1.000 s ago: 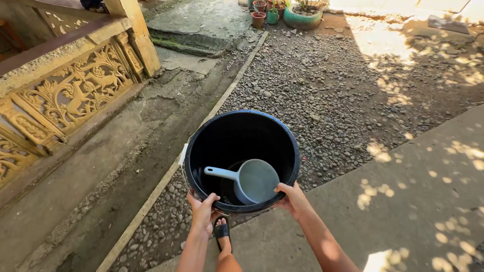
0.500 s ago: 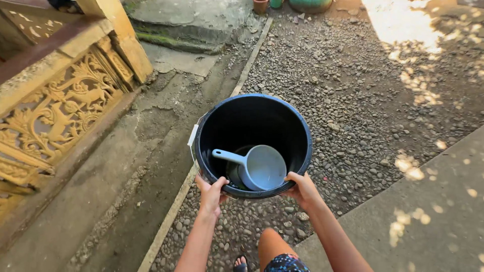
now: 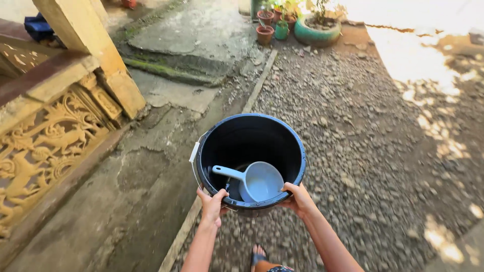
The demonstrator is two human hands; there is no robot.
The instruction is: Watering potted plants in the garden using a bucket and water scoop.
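Note:
I carry a black round bucket (image 3: pixel 250 136) in front of me, above a gravel path. My left hand (image 3: pixel 212 205) grips its near rim on the left. My right hand (image 3: pixel 298 199) grips the near rim on the right. Inside the bucket lies a pale blue-grey dipper (image 3: pixel 252 180) with its handle pointing left. A white handle fitting (image 3: pixel 194 151) shows on the bucket's left side. One of my feet in a sandal (image 3: pixel 258 257) shows below the bucket.
An ornate yellow carved railing (image 3: pixel 50 146) and a pillar (image 3: pixel 91 55) run along the left beside a concrete strip (image 3: pixel 126 201). Gravel (image 3: pixel 363 131) stretches ahead and right. Potted plants (image 3: pixel 297 22) stand at the far end next to a mossy concrete slab (image 3: pixel 186 45).
I have walked forward along the gravel with the bucket held by both hands. The concrete slab on the right has dropped nearly out of view and the potted plants are back in sight.

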